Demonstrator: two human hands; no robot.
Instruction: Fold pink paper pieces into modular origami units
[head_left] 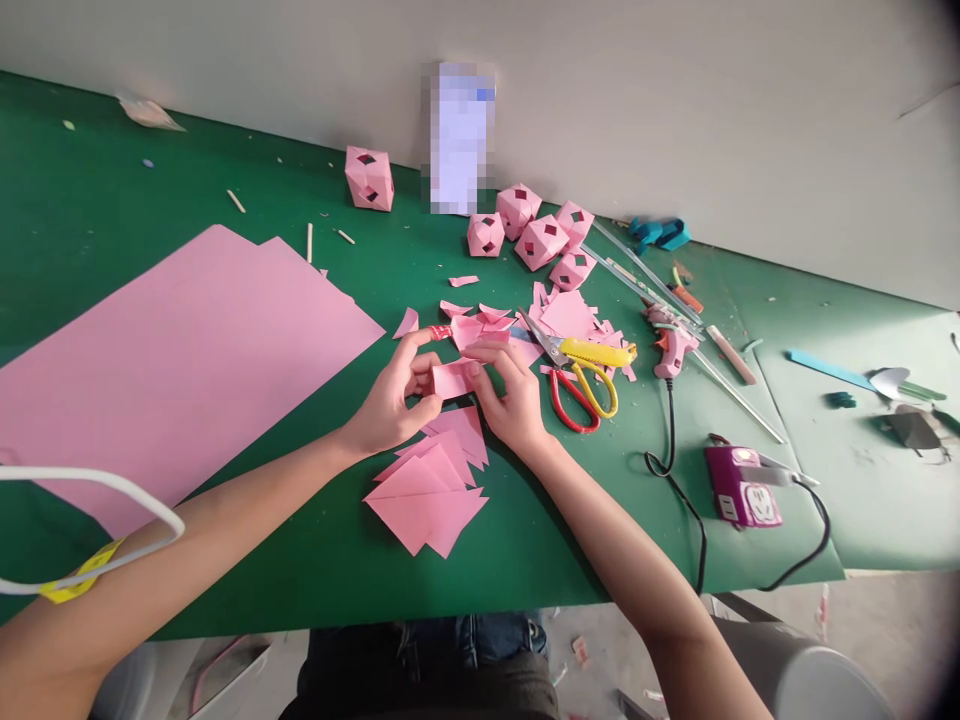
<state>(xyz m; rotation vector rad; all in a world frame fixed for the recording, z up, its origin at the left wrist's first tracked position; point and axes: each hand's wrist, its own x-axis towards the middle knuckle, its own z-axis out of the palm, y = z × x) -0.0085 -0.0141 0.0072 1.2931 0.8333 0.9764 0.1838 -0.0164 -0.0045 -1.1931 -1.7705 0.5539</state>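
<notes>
A folded pink piece (452,379) is held between the two hands, just above the table and in front of the body — its long axis is set roughly crosswise, running from one hand to the other with a slight rise toward the right. The left end is clamped between the thumb and curled fingers of the left hand (394,402), whose index finger, wrapped in a red band (440,332), is stretched out beyond the piece. The right end is gripped by the thumb and bent fingers of the right hand (514,400), so neither hand can be called nearer: both are in contact. How the fold runs under the right fingers is partly hidden and cannot be told for sure. The pink squares (427,505) are spread on the green table (285,575), on the body's side of the piece, while a few curled pink pieces (495,330) are left just past the fingertips. The scissors (555,350) are placed to the right — near the right hand, but not touched by it
</notes>
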